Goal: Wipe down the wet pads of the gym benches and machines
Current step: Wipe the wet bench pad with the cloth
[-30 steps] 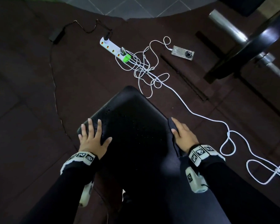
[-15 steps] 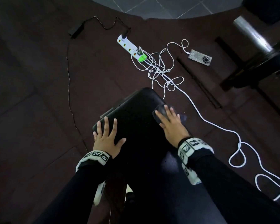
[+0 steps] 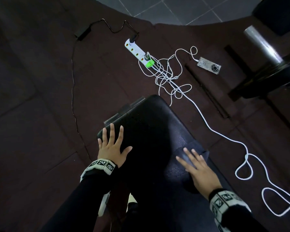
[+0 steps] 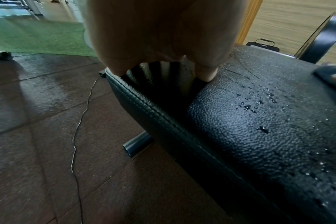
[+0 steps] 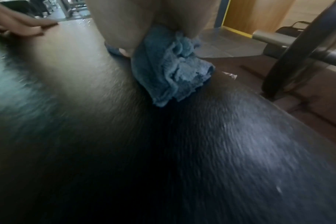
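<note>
Blue terry cloth point(image 5: 171, 68): soft, limp | your right hand point(image 3: 199, 171) grip flat, pinning it | left hand point(image 3: 111, 148) splayed beside, bracing slick black pad point(image 3: 151, 124).

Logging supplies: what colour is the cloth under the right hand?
Blue; the cloth shows best in the right wrist view.

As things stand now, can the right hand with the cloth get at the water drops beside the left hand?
Probably yes. The right hand presses the cloth flat on the bench pad. The drops lie on the same open surface beside the left hand, with nothing between.
</note>
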The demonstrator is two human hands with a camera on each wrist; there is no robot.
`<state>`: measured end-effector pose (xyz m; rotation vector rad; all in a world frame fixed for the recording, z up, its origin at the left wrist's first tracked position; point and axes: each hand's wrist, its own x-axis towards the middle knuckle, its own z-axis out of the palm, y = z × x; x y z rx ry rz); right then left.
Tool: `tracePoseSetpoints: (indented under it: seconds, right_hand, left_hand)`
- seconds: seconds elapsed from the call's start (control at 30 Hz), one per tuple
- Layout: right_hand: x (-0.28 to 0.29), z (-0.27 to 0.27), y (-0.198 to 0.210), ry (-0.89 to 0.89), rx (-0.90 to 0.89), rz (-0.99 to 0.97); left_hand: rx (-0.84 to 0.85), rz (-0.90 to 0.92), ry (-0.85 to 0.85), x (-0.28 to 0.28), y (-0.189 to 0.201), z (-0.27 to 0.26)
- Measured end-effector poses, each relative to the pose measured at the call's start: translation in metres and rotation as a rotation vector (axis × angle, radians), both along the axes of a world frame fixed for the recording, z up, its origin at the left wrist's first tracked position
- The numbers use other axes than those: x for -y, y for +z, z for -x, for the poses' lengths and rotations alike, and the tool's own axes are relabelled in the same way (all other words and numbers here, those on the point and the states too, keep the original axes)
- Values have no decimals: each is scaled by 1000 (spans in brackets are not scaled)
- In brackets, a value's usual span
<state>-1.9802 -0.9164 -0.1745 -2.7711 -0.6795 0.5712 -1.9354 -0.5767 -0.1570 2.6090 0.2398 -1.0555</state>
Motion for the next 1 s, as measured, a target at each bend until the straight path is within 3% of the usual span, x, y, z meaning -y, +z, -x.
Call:
tracePoseSetpoints:
  seconds: [0.23,0.37,0.47,0.57,0.7,0.83,1.0]
  right_hand:
    - [-32,-71,-3,-270,-34,-122]
    - [-72,-82,-6,-234,2,-71]
    - [-88,-55,-8,-37,71,-56]
    - [-73,-10,-10,77,32,-85]
    - [-23,26,-6,12,5,-30]
    - [8,9,-3,-151,6,-115]
    - [-11,-48,-6,-287,-18,-167]
  left_hand:
    - [6,4,-1,-1,-1,0]
    - [7,0,-4,0,-1,0]
    - [20,4,1,-1,-2,1]
    - [44,4,8,-2,-3,2]
    - [38,3,0,-1,-4,1]
    - [40,1,-2,-1,-4,2]
    - [45,0,-6,-1,-6,2]
